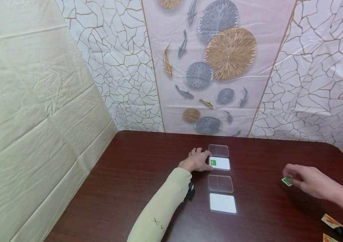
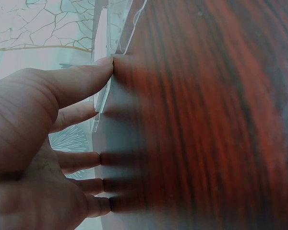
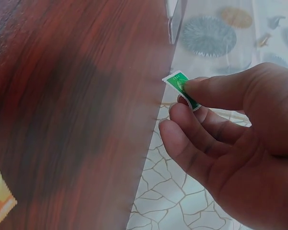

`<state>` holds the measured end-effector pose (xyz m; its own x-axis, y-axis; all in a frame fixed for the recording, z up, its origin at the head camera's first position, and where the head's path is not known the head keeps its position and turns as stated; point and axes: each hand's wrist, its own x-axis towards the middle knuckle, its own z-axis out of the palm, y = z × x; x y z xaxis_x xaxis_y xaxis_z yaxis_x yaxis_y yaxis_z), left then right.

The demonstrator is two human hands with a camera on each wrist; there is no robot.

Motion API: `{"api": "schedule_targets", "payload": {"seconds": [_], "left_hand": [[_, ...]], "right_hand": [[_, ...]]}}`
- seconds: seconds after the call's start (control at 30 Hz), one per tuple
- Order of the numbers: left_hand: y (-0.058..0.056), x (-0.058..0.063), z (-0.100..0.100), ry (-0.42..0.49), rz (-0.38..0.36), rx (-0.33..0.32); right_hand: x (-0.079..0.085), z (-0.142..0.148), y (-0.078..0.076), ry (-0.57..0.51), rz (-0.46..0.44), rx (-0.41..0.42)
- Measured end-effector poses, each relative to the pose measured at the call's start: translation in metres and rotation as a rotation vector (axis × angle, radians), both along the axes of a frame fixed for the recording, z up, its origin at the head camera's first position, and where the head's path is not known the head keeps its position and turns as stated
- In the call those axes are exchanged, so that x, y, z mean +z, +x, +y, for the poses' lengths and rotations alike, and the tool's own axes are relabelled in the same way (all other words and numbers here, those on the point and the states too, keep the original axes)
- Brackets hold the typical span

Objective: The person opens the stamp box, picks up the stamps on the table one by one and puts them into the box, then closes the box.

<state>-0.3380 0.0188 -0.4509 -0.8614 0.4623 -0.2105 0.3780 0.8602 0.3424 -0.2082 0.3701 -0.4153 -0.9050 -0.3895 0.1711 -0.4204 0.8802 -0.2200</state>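
In the head view my left hand (image 1: 196, 160) lies at the left side of a hinged clear plastic case with a white insert (image 1: 223, 163). A small green stamp (image 1: 213, 162) lies on that insert, toward its left. Thumb and index finger touch the case's edge (image 2: 105, 91) in the left wrist view; the other fingertips rest on the table, spread apart. Off to the right, above the table, my right hand (image 1: 307, 179) pinches another green stamp (image 3: 177, 82) between thumb and fingers. This stamp has a white perforated border.
Nearer to me lies a second case, its clear lid (image 1: 220, 183) folded back from its white insert (image 1: 223, 203). Orange-and-yellow stamps (image 1: 331, 220) lie by the right wrist. The dark wooden table (image 1: 123, 188) meets a patterned cloth (image 1: 201, 101) behind.
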Motion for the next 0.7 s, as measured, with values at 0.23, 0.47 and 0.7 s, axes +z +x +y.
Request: {"api": "schedule_targets", "payload": {"seconds": [0.23,0.47,0.7], "left_hand": [[0.000,0.001,-0.001,-0.002,0.001,-0.006],[0.001,0.001,-0.001,0.010,-0.006,0.004],[0.001,0.000,-0.001,0.001,-0.002,0.003]], "right_hand": [[0.000,-0.008,-0.007,-0.017,0.099,0.053],[0.000,-0.018,-0.014,-0.033,0.090,0.083],[0.002,-0.029,-0.019,-0.038,0.065,0.094]]}}
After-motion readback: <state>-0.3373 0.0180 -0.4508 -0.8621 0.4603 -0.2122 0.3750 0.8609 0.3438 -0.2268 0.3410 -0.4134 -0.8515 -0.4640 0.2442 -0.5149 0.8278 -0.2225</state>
